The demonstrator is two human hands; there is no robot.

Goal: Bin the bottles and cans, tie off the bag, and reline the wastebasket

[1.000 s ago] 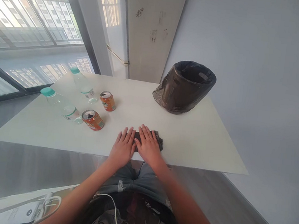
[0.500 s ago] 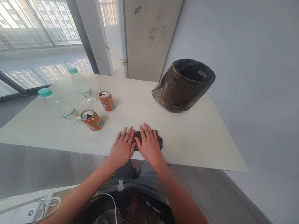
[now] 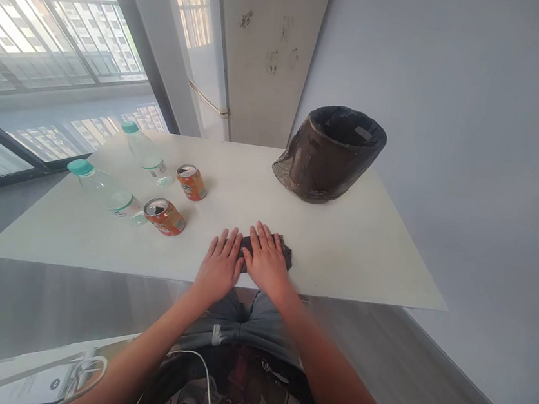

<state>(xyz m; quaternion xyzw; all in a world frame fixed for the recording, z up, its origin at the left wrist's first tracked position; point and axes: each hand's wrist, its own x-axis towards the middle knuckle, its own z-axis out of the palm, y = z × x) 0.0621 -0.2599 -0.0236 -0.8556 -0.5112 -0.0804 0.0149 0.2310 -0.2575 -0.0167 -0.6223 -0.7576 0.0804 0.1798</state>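
Note:
My left hand (image 3: 221,263) lies flat with its fingers stretched out, on the left part of a folded dark cloth or plastic piece (image 3: 287,254); its exact kind I cannot make out. Over the right part of it rests my right hand (image 3: 266,257), palm down, fingers extended. The two thumbs come close together in the middle. Most of the dark piece is hidden under my hands; its crumpled right end shows. It lies near the front edge of the white table (image 3: 350,263).
Two orange cans (image 3: 165,217) stand left of my hands. Two clear bottles with green caps (image 3: 110,191) are farther left. A bin lined with a dark bag (image 3: 327,163) stands at the back right. A wall (image 3: 474,154) runs along the right, and a fridge (image 3: 267,52) stands behind.

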